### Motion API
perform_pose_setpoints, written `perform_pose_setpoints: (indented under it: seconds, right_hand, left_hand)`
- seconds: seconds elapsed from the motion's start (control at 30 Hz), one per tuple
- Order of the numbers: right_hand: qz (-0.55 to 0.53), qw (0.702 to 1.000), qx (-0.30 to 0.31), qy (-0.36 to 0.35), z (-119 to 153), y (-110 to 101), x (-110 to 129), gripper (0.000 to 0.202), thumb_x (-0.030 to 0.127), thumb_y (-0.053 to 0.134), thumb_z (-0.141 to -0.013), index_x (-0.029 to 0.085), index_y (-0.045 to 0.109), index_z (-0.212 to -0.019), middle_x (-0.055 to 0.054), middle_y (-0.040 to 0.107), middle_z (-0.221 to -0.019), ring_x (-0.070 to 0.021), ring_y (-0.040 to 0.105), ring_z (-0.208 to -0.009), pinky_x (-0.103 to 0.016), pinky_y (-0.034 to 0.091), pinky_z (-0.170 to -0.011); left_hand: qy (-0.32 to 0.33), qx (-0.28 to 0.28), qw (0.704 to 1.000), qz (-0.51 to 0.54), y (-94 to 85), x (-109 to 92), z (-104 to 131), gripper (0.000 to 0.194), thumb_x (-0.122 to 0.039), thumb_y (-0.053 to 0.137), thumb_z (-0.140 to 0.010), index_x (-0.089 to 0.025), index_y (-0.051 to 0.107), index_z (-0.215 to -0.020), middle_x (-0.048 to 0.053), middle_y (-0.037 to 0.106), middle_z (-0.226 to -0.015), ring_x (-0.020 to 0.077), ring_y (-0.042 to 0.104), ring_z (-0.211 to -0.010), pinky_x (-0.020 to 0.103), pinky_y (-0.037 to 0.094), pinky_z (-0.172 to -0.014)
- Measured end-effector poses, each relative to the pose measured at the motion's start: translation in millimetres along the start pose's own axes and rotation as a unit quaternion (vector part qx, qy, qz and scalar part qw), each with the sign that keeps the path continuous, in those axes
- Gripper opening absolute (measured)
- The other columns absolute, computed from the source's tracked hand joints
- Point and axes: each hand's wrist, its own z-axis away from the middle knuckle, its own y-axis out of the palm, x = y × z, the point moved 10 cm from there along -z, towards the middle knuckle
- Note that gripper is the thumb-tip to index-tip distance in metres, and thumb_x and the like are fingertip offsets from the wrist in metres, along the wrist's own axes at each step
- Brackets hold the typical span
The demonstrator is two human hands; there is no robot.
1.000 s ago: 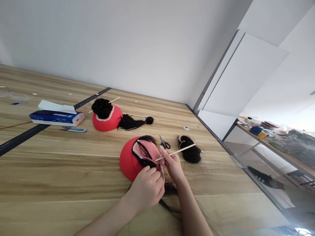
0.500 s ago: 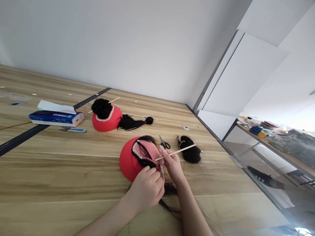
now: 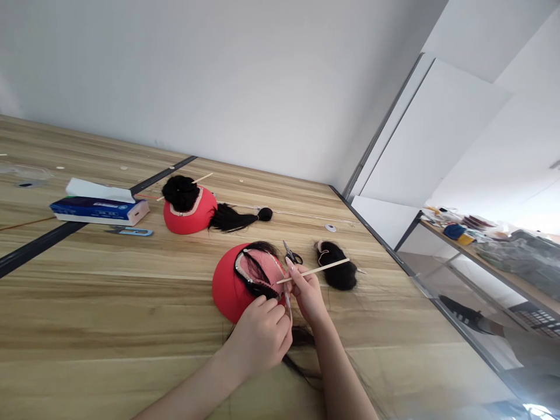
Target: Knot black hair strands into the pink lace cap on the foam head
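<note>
A red dome-shaped form [image 3: 225,280] carries a pink mesh cap [image 3: 266,265] with pale edging, pins and black hair strands. My right hand [image 3: 308,294] is closed on a thin pale wooden stick [image 3: 321,269], whose near tip points at the mesh's right edge. Against the form's lower right edge, my left hand [image 3: 262,332] is pinched shut, close to my right fingertips. A lock of black hair [image 3: 295,366] trails from beneath it; the fingertips themselves are mostly hidden. Just beyond my right hand lie small dark-handled scissors [image 3: 293,254].
A dark hairpiece [image 3: 339,271] lies to the right. Farther back, a second red form [image 3: 190,216] bears bundled black hair, beside a tied hair bundle [image 3: 236,217]. Blue thread snips [image 3: 133,231] and a tissue box [image 3: 100,210] are at left. A cluttered shelf [image 3: 481,239] stands right.
The wooden stick has tilted very slightly in my right hand, and those fingers have shifted a little. My left hand and the red form look unmoved.
</note>
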Motion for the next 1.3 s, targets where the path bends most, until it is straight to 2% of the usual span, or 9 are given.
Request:
perform_pose_setpoints:
  seconds: [0.27,0.5,0.67,0.87,1.0,1.1,1.2,1.3]
  right_hand:
    - [-0.018,1.000,-0.003,-0.006,-1,1,1,0.027,0.038,0.071,-0.083,0.017,0.065,-0.068,0.005,0.055,-0.048,-0.0070,0.048,-0.040,-0.018,0.038,-0.039]
    - [-0.039,0.999,-0.006,-0.001,1,3,7,0.033,0.043,0.073,-0.080,0.017,0.062,-0.064,0.004,0.056,-0.048,-0.0078,0.050,-0.041,-0.019,0.041,-0.042]
    - [-0.041,0.999,-0.004,0.002,2,3,10,0.033,0.044,0.074,-0.079,0.016,0.064,-0.066,0.002,0.060,-0.053,-0.0102,0.056,-0.049,-0.019,0.042,-0.045]
    - [-0.026,0.999,0.001,-0.029,1,4,18,0.033,0.043,0.072,-0.081,0.017,0.065,-0.064,-0.002,0.067,-0.063,-0.0128,0.061,-0.058,-0.023,0.048,-0.054]
    - [-0.014,0.999,-0.010,-0.045,1,3,22,0.032,0.043,0.071,-0.083,0.017,0.066,-0.065,-0.003,0.068,-0.065,-0.0155,0.065,-0.065,-0.023,0.049,-0.052]
    - [-0.027,0.999,-0.004,-0.040,1,4,22,0.030,0.042,0.071,-0.083,0.017,0.066,-0.066,-0.002,0.065,-0.061,-0.0166,0.067,-0.067,-0.021,0.049,-0.047]
    - [-0.054,0.998,-0.006,-0.022,1,2,16,0.030,0.044,0.073,-0.081,0.018,0.065,-0.069,0.002,0.060,-0.055,-0.0155,0.066,-0.058,-0.020,0.050,-0.042]
    - [-0.081,0.997,-0.006,-0.014,1,0,12,0.031,0.047,0.074,-0.079,0.018,0.063,-0.073,0.004,0.059,-0.055,-0.0182,0.072,-0.061,-0.023,0.056,-0.046]
  left_hand:
    - [-0.006,0.004,1.000,0.008,0.6,1,0,0.019,-0.013,0.051,-0.083,-0.017,0.054,-0.064,0.002,0.053,-0.064,0.0184,0.044,-0.064,0.035,0.028,-0.062]
    - [-0.011,-0.003,1.000,0.017,-1.8,1,-1,0.020,-0.013,0.051,-0.083,-0.017,0.054,-0.063,0.002,0.053,-0.063,0.0181,0.044,-0.064,0.034,0.028,-0.062]
    - [-0.011,0.000,1.000,0.026,-2.2,0,-2,0.019,-0.012,0.051,-0.083,-0.017,0.054,-0.064,0.002,0.054,-0.064,0.0182,0.044,-0.063,0.034,0.029,-0.061]
    - [-0.013,0.003,1.000,0.025,-0.3,1,-1,0.020,-0.011,0.051,-0.083,-0.017,0.054,-0.064,0.002,0.053,-0.063,0.0180,0.044,-0.062,0.035,0.029,-0.060]
    - [-0.007,0.009,1.000,0.023,2.2,0,0,0.021,-0.012,0.051,-0.084,-0.017,0.054,-0.064,0.002,0.053,-0.063,0.0179,0.044,-0.062,0.035,0.029,-0.059]
    - [-0.002,0.011,1.000,0.024,2.4,-1,0,0.021,-0.012,0.050,-0.084,-0.017,0.053,-0.064,0.002,0.054,-0.063,0.0180,0.044,-0.063,0.034,0.029,-0.060]
    - [0.010,0.018,0.999,0.036,2.8,-4,0,0.022,-0.013,0.050,-0.085,-0.017,0.053,-0.063,0.002,0.054,-0.063,0.0179,0.044,-0.063,0.034,0.030,-0.060]
    - [0.034,0.029,0.998,0.052,4.2,-10,0,0.024,-0.014,0.050,-0.086,-0.017,0.051,-0.062,0.002,0.053,-0.063,0.0176,0.043,-0.062,0.033,0.028,-0.059]
